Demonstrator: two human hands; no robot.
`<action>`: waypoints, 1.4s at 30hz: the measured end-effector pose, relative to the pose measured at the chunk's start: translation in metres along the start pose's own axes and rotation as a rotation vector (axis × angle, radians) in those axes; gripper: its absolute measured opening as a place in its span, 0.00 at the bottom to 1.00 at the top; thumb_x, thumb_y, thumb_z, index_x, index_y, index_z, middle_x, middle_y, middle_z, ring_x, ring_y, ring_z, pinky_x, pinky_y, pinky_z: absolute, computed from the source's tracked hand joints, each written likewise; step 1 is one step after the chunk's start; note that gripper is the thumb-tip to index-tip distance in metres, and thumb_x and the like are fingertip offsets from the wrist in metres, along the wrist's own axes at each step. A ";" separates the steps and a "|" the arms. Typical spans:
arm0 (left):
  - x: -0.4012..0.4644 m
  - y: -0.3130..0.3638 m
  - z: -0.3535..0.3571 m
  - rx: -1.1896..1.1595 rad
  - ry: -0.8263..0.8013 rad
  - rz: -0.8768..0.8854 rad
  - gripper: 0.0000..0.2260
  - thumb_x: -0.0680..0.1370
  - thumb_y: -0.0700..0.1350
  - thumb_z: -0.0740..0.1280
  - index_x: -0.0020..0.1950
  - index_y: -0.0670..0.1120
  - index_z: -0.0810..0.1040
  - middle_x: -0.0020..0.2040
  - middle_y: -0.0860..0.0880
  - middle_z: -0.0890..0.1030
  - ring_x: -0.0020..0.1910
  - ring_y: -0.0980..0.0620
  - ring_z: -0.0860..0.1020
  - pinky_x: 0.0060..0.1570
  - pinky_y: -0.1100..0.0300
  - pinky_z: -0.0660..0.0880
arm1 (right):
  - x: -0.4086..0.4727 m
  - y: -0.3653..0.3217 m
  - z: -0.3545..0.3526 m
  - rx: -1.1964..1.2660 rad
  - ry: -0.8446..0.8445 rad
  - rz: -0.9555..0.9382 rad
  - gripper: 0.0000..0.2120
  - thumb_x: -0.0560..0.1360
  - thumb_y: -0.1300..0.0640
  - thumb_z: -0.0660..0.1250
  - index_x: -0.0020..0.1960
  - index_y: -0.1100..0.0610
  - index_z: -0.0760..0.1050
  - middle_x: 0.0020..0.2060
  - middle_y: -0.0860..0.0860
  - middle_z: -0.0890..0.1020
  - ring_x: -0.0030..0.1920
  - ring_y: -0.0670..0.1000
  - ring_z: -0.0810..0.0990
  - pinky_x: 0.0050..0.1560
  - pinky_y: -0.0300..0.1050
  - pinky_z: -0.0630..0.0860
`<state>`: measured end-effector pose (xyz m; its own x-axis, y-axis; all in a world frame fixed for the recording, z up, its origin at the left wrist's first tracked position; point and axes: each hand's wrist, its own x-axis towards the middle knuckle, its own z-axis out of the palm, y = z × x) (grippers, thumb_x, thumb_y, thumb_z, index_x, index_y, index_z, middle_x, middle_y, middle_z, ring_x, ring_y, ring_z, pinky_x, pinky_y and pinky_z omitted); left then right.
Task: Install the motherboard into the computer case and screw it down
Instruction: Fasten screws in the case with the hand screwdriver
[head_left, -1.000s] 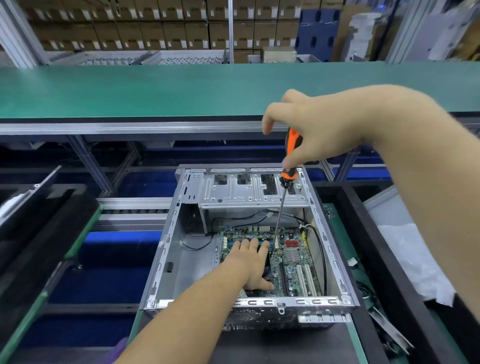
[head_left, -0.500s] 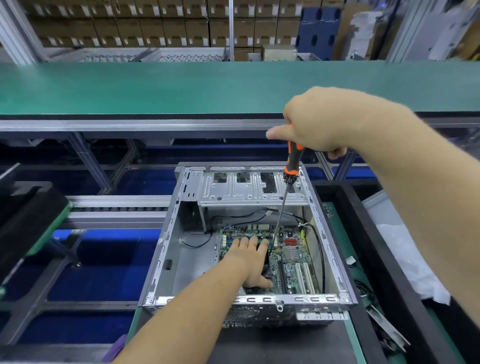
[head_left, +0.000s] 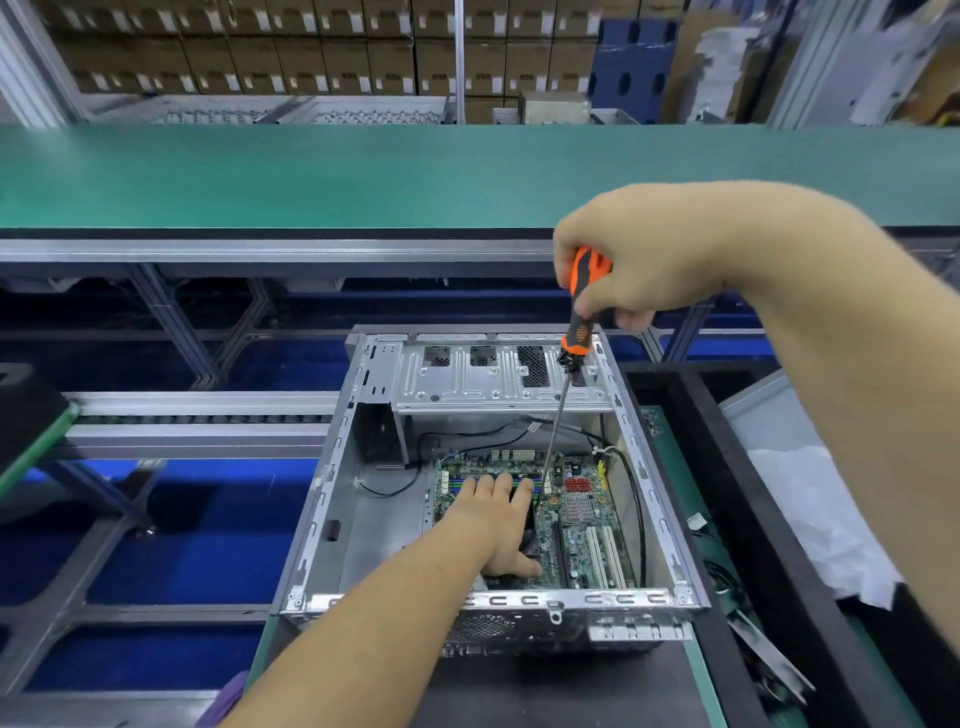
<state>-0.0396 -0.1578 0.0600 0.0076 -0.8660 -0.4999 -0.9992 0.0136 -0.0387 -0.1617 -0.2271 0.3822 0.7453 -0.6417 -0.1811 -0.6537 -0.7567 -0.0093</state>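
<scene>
An open silver computer case (head_left: 332, 499) lies in front of me with a green motherboard (head_left: 582, 525) flat on its floor. My left hand (head_left: 493, 519) presses flat on the board's left half, fingers straight and pointing away. My right hand (head_left: 639, 260) grips the orange and black handle of a long screwdriver (head_left: 579, 332) above the case. Its thin shaft slants down, and the tip meets the board just right of my left fingertips. The screw under the tip is too small to make out.
A silver drive cage (head_left: 498, 379) spans the far end of the case. Black cables (head_left: 636, 499) run along the right wall inside. A green conveyor belt (head_left: 311, 176) crosses behind. A black tray edge (head_left: 753, 519) and white plastic (head_left: 810, 509) lie at right.
My right hand has turned on the screwdriver handle, fingers wrapping lower round it. The black block at far left has slid further out of view. My left hand stays put.
</scene>
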 end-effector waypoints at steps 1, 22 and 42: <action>0.000 0.000 0.000 0.006 0.003 0.001 0.51 0.75 0.72 0.61 0.81 0.45 0.37 0.81 0.39 0.45 0.79 0.35 0.48 0.77 0.39 0.48 | 0.003 -0.003 0.000 -0.042 0.001 0.041 0.16 0.80 0.42 0.66 0.50 0.55 0.75 0.27 0.50 0.84 0.27 0.48 0.83 0.37 0.44 0.76; 0.000 0.001 0.000 0.010 0.000 -0.007 0.51 0.75 0.72 0.61 0.81 0.45 0.36 0.82 0.39 0.45 0.79 0.35 0.48 0.76 0.40 0.48 | 0.003 -0.005 0.000 -0.010 0.007 0.037 0.16 0.79 0.40 0.67 0.47 0.54 0.74 0.23 0.50 0.82 0.23 0.48 0.82 0.36 0.44 0.74; -0.002 0.001 -0.004 0.020 -0.006 -0.002 0.51 0.75 0.72 0.61 0.81 0.44 0.37 0.81 0.39 0.46 0.79 0.35 0.49 0.77 0.39 0.49 | 0.002 0.014 0.002 -0.053 0.040 -0.112 0.17 0.73 0.44 0.75 0.57 0.47 0.74 0.48 0.46 0.81 0.43 0.47 0.83 0.45 0.47 0.74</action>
<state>-0.0411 -0.1580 0.0648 0.0102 -0.8631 -0.5049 -0.9981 0.0216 -0.0570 -0.1694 -0.2388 0.3802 0.8185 -0.5566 -0.1425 -0.5592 -0.8287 0.0250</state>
